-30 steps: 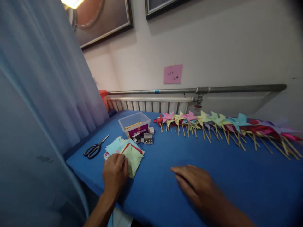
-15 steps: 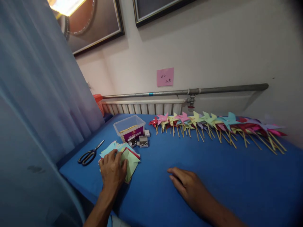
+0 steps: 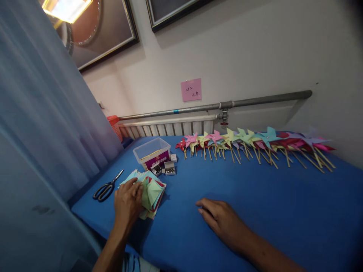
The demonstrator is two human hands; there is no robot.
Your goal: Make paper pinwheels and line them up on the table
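My left hand (image 3: 129,197) is over a loose stack of coloured paper squares (image 3: 136,174) on the left of the blue table. Its fingers are closed on the edge of a light green paper sheet (image 3: 153,190), which bends up from the pile; red and pale blue sheets show beneath. My right hand (image 3: 219,219) rests on the table at centre right, holding nothing, with a gap between thumb and forefinger. Left of the stack lie black-handled scissors (image 3: 105,190). Behind it are two small open boxes of metal pins (image 3: 169,170).
A clear plastic tub (image 3: 155,146) with yellowish sticks stands behind the pin boxes. Several paper pinwheels (image 3: 244,138) on sticks line the table's back edge. Pipes (image 3: 198,109) run along the wall above a radiator. A blue curtain (image 3: 56,113) hangs at the left.
My left hand has drawn back a little to the left, and the green sheet now curls up from the stack. My right hand has stayed put on the table. The view has shifted slightly.
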